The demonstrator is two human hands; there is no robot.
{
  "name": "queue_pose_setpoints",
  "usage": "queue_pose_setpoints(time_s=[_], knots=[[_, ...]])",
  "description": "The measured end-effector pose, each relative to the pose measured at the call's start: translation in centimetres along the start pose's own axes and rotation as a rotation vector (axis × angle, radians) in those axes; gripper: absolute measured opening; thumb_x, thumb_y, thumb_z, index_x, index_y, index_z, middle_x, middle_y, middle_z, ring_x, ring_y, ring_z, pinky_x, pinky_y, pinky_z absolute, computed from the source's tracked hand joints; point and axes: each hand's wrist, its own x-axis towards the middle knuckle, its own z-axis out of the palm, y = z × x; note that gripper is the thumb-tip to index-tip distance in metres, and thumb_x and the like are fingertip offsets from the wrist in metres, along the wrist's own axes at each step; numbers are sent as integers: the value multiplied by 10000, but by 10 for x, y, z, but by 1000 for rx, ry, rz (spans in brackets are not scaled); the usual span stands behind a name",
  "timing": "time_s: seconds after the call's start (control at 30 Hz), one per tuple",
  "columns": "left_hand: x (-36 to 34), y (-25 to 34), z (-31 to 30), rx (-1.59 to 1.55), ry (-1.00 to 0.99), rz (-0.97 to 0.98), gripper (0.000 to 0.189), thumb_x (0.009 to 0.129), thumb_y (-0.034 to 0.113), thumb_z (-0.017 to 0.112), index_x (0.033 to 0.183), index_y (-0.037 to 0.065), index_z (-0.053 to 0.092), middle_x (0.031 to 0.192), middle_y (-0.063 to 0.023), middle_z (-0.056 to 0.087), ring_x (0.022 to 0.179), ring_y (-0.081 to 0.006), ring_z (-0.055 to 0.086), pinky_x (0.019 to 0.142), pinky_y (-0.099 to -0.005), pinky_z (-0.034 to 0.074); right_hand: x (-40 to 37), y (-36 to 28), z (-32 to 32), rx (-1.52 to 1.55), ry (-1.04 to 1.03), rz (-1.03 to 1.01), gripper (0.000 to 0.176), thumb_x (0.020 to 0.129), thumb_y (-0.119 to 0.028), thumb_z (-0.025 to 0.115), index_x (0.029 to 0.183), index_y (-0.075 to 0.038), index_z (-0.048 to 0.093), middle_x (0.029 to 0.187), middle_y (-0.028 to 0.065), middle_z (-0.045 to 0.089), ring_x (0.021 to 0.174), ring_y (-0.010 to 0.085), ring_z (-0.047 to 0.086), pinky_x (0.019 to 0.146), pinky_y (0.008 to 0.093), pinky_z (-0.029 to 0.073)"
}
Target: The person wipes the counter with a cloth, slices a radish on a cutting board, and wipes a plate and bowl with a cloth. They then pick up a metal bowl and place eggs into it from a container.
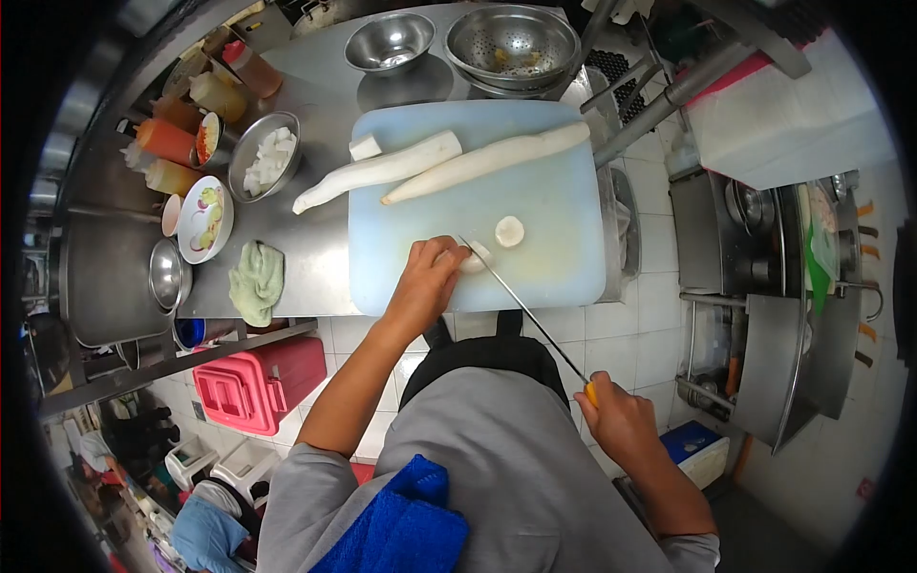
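Note:
On the pale blue cutting board, my left hand is closed on a short piece of peeled white daikon. My right hand grips the yellow handle of a long knife. The blade's tip end lies against the held piece, close to my left fingertips. A round daikon slice rests just beyond. Farther back lie two long peeled daikons, one tapering left and one reaching right, with a small daikon chunk beside them.
Left of the board stand a steel bowl of white cubes, a white bowl, several sauce bottles and a green cloth. A steel bowl and a colander stand behind. A pink bin is below the counter's edge.

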Motion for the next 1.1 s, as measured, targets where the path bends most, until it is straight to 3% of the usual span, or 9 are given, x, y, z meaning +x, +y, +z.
queue_pose_setpoints(time_s=[0.07,0.3,0.47,0.6,0.7,0.8,0.87,1.1], knots=[[1,0,-1,11,-1,15,402,751,-81,641,1119,75,594,1142,-115,549,1056,-330,510,890,-399,469,-2,0,-3,-55,13,-28,277,914,-299,610,896,-60,472,636,127,626,513,321,628,462,414,504],[2,-2,-1,5,6,25,406,752,-77,640,1124,78,588,1152,-114,550,1058,-330,510,895,-403,468,6,-3,-16,-50,-69,-47,272,924,-284,600,896,-50,463,611,135,616,518,334,626,471,415,504],[-2,-3,3,-3,42,47,407,753,-68,648,1125,82,581,1145,-112,554,1050,-333,512,895,-404,466,49,8,34,54,-56,-104,262,934,-266,586,923,-43,449,609,146,611,530,357,617,489,442,495],[-6,-11,10,-15,105,59,395,731,-80,668,1091,52,573,1159,-135,547,1039,-345,515,899,-394,452,54,7,38,43,-38,-78,264,932,-265,590,926,-44,445,614,141,613,526,348,614,478,444,484],[-14,-14,15,-26,163,74,360,733,-62,689,1059,37,573,1144,-137,546,1024,-340,524,880,-393,462,45,-3,17,56,46,-99,273,924,-273,602,903,-47,449,616,135,612,525,346,611,474,438,483],[-17,-12,19,-144,157,-101,352,733,-44,709,1051,28,577,1115,-140,552,1015,-331,532,859,-388,472,29,-7,10,64,116,-96,280,916,-281,613,881,-51,457,618,129,609,518,342,608,461,425,482],[-14,-12,17,-43,209,15,344,735,-36,716,1046,27,582,1094,-135,563,1006,-323,540,845,-380,479,18,-7,5,17,60,-95,282,909,-291,620,872,-59,464,617,121,609,506,326,612,449,413,484],[-13,-15,17,-33,229,36,355,736,-24,722,1061,26,587,1095,-125,568,1008,-318,544,850,-377,478,-5,-7,-5,-116,-14,-80,273,915,-290,609,870,-67,458,619,119,617,501,296,627,446,410,492]])
